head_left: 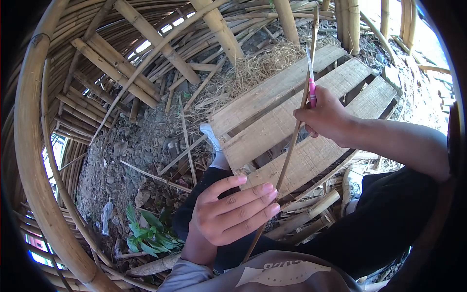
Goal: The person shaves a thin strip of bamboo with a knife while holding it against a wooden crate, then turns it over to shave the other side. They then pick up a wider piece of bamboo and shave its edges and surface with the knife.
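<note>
My right hand is closed around the pink handle of a small knife, whose narrow blade points up and away from me. A long, thin brown stick runs from near my lap past the right hand to the top of the view, with the blade lying close along it. The right thumb presses at the stick. My left hand is stretched out palm down, fingers extended and slightly apart. Its fingertips are right at the lower part of the stick, which passes beyond them towards my lap.
A low slatted wooden table stands in front of me, with gaps between its boards. Thick bamboo poles frame the left side. Dry straw lies behind the table; a green leafy plant grows at lower left. Cut bamboo pieces lie near my legs.
</note>
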`<state>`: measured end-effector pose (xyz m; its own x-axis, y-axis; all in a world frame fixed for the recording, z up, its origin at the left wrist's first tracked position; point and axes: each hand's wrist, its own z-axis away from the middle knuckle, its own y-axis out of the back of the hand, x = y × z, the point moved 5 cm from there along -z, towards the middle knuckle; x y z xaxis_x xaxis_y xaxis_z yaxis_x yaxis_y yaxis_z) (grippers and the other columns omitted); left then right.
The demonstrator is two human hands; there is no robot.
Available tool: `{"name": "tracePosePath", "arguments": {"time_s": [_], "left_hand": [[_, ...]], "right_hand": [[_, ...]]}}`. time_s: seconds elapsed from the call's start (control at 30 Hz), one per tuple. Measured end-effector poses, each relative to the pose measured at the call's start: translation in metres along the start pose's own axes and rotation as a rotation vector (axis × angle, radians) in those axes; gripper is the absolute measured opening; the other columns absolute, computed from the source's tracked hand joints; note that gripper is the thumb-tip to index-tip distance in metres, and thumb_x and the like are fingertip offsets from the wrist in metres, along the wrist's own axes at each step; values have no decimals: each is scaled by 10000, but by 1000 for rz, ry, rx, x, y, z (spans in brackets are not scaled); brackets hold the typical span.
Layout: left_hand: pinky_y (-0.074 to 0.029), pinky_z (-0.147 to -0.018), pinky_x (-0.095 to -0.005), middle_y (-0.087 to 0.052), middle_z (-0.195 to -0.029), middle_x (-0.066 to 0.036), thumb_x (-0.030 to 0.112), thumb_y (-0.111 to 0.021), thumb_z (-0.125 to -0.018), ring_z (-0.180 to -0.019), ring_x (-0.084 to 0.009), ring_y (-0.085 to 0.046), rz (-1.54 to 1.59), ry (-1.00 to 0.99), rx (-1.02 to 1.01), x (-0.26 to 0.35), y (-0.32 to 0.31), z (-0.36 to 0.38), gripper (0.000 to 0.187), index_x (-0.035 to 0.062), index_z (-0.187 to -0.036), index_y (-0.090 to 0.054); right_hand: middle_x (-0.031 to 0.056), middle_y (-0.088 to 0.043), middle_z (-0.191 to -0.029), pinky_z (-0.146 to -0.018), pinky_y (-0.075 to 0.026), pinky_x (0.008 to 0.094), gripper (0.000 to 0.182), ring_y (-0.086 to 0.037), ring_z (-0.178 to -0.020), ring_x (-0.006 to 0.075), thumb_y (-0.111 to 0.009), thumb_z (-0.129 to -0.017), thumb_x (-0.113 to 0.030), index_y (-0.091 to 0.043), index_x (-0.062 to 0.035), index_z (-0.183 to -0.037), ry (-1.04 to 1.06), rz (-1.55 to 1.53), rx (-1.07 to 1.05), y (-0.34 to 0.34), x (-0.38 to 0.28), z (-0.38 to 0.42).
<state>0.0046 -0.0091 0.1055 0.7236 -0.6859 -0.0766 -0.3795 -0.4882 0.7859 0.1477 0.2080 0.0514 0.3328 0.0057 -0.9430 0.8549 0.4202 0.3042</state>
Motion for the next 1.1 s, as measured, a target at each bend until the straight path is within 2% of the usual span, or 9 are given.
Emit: {"name": "tracePosePath", "arguments": {"time_s": [0.5,0.9,1.0,1.07,1.1], "left_hand": [[-472,-925,-314,-722,-1004,3,116,-603,-879,-1047,-135,-660,26,-62,-5,10,8,-1,173,121,-1013,-712],[-468,-916,-286,-715,-1027,50,129,-622,-871,-1061,-94,-647,-12,-107,-23,19,16,0,174,147,-1025,-701],[-464,-912,-273,-711,-1051,57,121,-625,-868,-1066,-89,-644,35,-39,-35,22,18,0,183,151,-1032,-698],[-478,-878,-275,-710,-990,75,131,-659,-855,-1037,-83,-649,21,-63,-16,24,20,1,168,167,-1013,-703],[-478,-878,-275,-710,-990,75,131,-659,-855,-1037,-83,-649,21,-64,-16,22,19,1,168,167,-1013,-703]], "right_hand": [[107,-557,-739,-462,-470,308,300,-589,-566,163,-630,-800,-86,-432,58,-972,12,-4,-19,-1,2,-4],[106,-561,-741,-482,-483,314,303,-597,-582,164,-636,-808,-103,-440,54,-978,-15,32,-13,-1,-3,0],[96,-544,-726,-448,-460,301,276,-576,-549,155,-657,-819,-81,-441,40,-941,-6,11,1,-2,-2,-1],[87,-527,-710,-412,-437,290,265,-555,-516,147,-680,-829,-59,-440,25,-904,3,-11,17,-1,-1,-1],[93,-544,-721,-451,-462,299,281,-579,-556,155,-659,-819,-85,-442,42,-944,-3,12,0,-1,-1,-1]]}}
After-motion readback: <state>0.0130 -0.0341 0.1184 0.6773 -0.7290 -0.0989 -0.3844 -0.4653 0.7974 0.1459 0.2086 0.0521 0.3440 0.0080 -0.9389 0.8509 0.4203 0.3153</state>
